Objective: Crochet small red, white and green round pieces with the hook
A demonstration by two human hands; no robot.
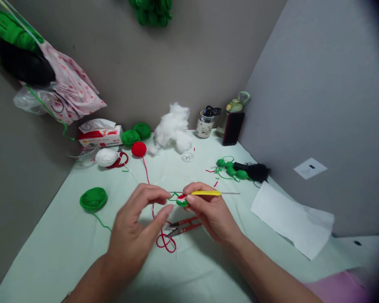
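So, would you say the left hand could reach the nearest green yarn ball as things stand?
Probably yes: the green yarn ball lies left of the left hand, with only pale table and its own trailing strand between them.

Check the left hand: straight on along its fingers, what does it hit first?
Likely the thin green strand just ahead of the left hand, perhaps already touching, then the small crocheted piece held in the right hand. Depth is unclear from this one view.

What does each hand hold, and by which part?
Right hand: crochet hook, by its yellow handle, and small crocheted piece, by its edge. Left hand: thumb and forefinger apart; any hold unclear.
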